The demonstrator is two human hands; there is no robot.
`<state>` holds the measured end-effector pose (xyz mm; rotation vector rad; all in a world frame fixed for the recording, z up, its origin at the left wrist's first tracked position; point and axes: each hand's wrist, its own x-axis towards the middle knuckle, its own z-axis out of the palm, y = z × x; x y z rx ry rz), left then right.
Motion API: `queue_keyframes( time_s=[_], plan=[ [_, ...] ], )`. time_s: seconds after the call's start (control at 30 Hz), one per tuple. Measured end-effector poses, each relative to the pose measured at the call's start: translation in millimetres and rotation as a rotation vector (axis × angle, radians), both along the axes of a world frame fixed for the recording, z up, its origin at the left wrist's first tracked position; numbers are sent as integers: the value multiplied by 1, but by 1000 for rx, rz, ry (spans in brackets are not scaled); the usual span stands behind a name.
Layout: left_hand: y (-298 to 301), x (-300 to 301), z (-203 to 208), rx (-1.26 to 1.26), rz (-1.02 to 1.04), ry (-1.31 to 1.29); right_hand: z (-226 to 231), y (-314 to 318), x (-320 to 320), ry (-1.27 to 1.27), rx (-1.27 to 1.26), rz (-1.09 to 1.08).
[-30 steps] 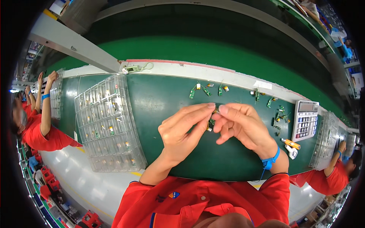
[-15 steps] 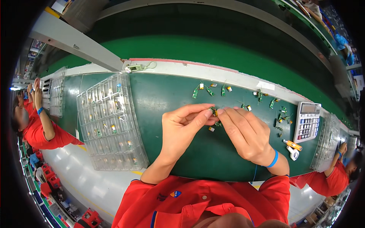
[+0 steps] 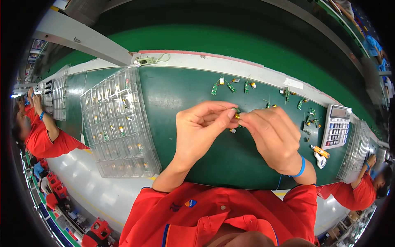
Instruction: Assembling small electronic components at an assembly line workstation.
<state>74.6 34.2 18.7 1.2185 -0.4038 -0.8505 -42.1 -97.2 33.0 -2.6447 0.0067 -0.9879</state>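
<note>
Over the middle of the green bench, my left hand (image 3: 197, 129) is closed in a pinch on a small green circuit board (image 3: 236, 110). From the other side, the fingertips of my right hand (image 3: 275, 138) are closed on the yellow part (image 3: 237, 116) at that board's edge. My fingers cover most of both pieces. Just below the fingertips shows a small silver-and-yellow piece (image 3: 233, 131); whether it is joined to the held board cannot be made out. Beyond my hands lie several similar boards (image 3: 231, 87) with small wired silver pieces.
At left stands a clear compartment tray (image 3: 119, 123) with small parts inside. A calculator (image 3: 336, 125), an orange-handled tool (image 3: 320, 151) and a white object (image 3: 319, 160) lie at right. More clear trays (image 3: 354, 150) stand beyond. Co-workers in red (image 3: 49, 138) sit on both sides.
The right hand's fingers have curled and its wrist has turned slightly, still meeting the left hand at the board. The whole view has shifted a little, with the bench higher in the picture.
</note>
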Motion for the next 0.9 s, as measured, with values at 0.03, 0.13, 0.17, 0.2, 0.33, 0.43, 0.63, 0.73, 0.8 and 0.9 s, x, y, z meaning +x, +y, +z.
queue_keyframes(
  time_s=[0.03, 0.13, 0.17, 0.2, 0.33, 0.43, 0.63, 0.73, 0.8, 0.9],
  plan=[
    [0, 0, 1, 6, -2, -28, -1, -2, 1, -37, 112, 30],
    [-1, -2, 4, 9, 14, -52, 2, -1, 2, 57, 448, -11],
    [-1, -3, 5, 9, 32, -58, 3, 0, 3, 58, 447, -10],
    [0, -3, 5, 7, 34, -57, 5, 3, 3, 99, 589, -51],
    [5, -4, 8, -6, 20, -44, 2, 7, 3, 132, 867, -84],
    [7, -6, 9, -2, 11, -64, -1, 9, 1, 110, 928, -71],
    [2, 0, 2, -80, 13, -44, -4, 6, 6, 117, 858, -33],
    [-2, 3, 2, -115, 22, -34, -4, 3, 12, 66, 850, -10],
    [-2, 3, 3, -117, 26, -61, -1, 5, 13, 70, 851, -17],
    [2, 0, 5, -125, 58, -124, 5, 10, 11, 32, 785, -12]
  ],
)
